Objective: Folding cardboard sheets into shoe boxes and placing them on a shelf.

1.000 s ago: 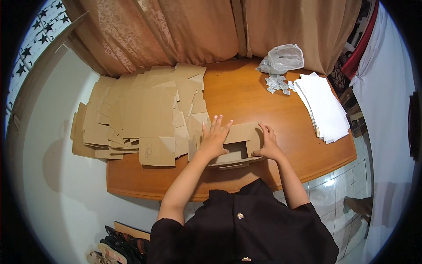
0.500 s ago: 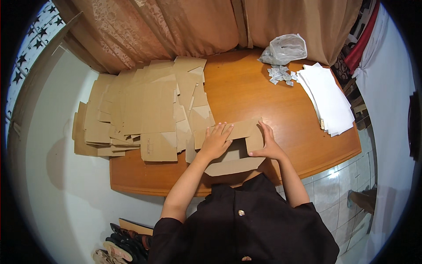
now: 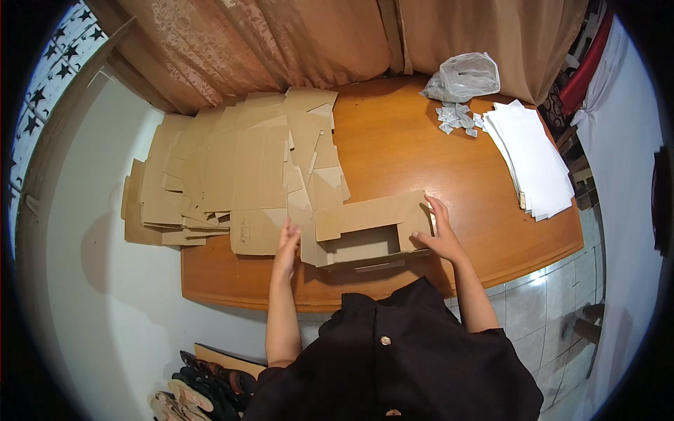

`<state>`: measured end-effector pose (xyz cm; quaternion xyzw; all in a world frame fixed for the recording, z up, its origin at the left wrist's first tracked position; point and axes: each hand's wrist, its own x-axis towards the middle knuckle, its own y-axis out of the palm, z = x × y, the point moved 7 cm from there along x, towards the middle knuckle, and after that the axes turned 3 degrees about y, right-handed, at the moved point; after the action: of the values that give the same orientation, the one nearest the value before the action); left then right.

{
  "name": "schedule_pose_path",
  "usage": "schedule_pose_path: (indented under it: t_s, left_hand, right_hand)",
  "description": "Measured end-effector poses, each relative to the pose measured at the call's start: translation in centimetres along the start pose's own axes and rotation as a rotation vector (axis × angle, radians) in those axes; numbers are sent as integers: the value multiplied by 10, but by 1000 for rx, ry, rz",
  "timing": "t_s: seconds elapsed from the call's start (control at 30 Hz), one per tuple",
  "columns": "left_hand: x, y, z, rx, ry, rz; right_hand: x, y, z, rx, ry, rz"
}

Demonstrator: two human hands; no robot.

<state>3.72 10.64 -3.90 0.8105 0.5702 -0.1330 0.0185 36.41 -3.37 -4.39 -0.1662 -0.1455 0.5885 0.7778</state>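
A brown cardboard box (image 3: 361, 247) with its top open lies near the front edge of the table, a wide flap standing along its far side. My right hand (image 3: 444, 231) grips the box's right end, thumb on the side flap and fingers around the outer corner. Just off the left end is my left hand (image 3: 286, 247), fingers stretched and holding nothing, beside the box's left flap. A spread pile of flat cardboard pieces (image 3: 253, 165) covers the left part of the table, reaching close to the box.
On the wooden table (image 3: 393, 147), a clear plastic bag (image 3: 469, 76) stands at the back right beside several small grey packets (image 3: 456, 118). A stack of white sheets (image 3: 530, 161) lies at the right edge. Brown curtains (image 3: 281, 42) hang behind; shoes (image 3: 210, 382) sit on the lower left floor.
My left hand has left the far flap and moved left, off the box. The near flap has swung down from view over the front side. My right hand remains at the right end.
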Motion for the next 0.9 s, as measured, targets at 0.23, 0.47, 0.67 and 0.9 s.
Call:
schedule_pose_path:
  t_s: [0.23,0.47,0.67,0.9]
  left_hand:
    - [15,53,24,358,94,172]
    - [19,48,34,314,46,197]
    - [1,34,61,-286,0,39]
    - [-8,54,58,-132,-38,65]
  right_hand:
    - [-7,1,-12,316,75,-34]
    - [-27,3,19,21,-159,-103]
    - [-26,15,16,-105,-169,-236]
    - [-17,15,13,-67,-125,-289]
